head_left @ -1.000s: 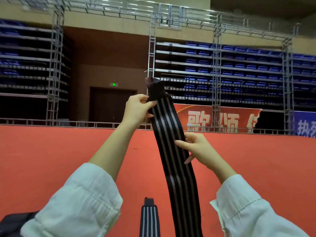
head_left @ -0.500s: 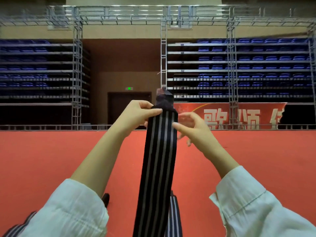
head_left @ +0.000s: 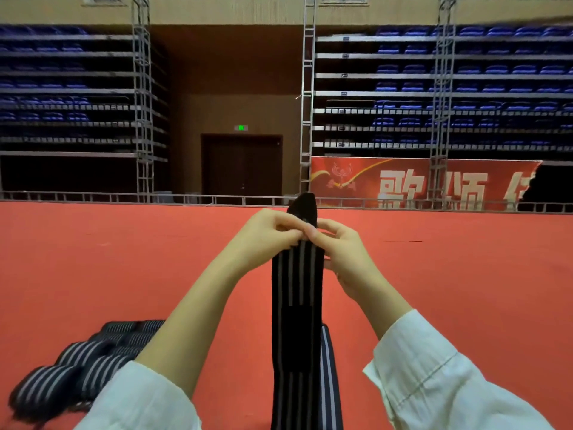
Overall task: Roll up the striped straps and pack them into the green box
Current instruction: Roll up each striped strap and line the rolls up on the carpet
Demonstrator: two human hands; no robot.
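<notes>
One strap (head_left: pixel 296 283) between both hands (head_left: pixel 266 235) (head_left: pixel 341 248)

Black grey-striped strap (head_left: pixel 296 290) hanging vertical, plain black tip up; second strap (head_left: pixel 329 383) just behind; striped straps (head_left: pixel 93 358) heaped lower left.

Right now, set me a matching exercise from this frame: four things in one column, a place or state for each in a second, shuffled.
1. held strap
2. pile of straps
3. banner
4. exit sign

A. green, above the door
B. on the floor, lower left
C. red, under the right-hand seats
D. upright, pinched by the left hand and right hand

Pairs: 1-D, 2-B, 3-C, 4-A.
</notes>
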